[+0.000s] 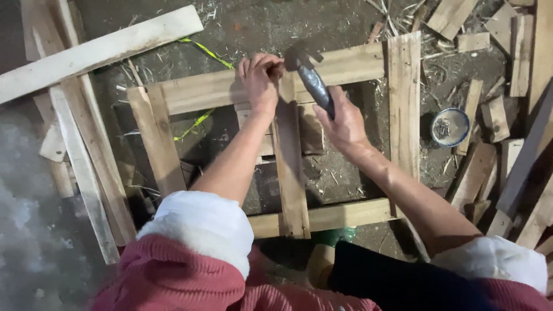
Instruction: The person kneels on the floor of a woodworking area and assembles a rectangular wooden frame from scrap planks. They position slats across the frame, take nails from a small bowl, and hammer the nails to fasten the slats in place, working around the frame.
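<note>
Holding hammer (311, 78) in right hand (345, 124), left hand (260, 80) pinched at slat (290, 167) top.
I see the slat's long axis run 12 to 6 across the frame (345, 63); hammer head sits just at 3 o'clock of the left fingers, nail too small to tell. Bowl (450, 127) at 3 o'clock holds small metal bits, likely nails.

Pale wooden frame (288, 167), dark hammer (311, 75), red-and-white sleeves (196, 253), yellow-green strap (204, 52).

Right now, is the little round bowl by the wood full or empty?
Not empty. The small round bowl sits upright on the ground beside the wooden frame, with a pile of small pale bits inside; what they are, I cannot tell.
</note>
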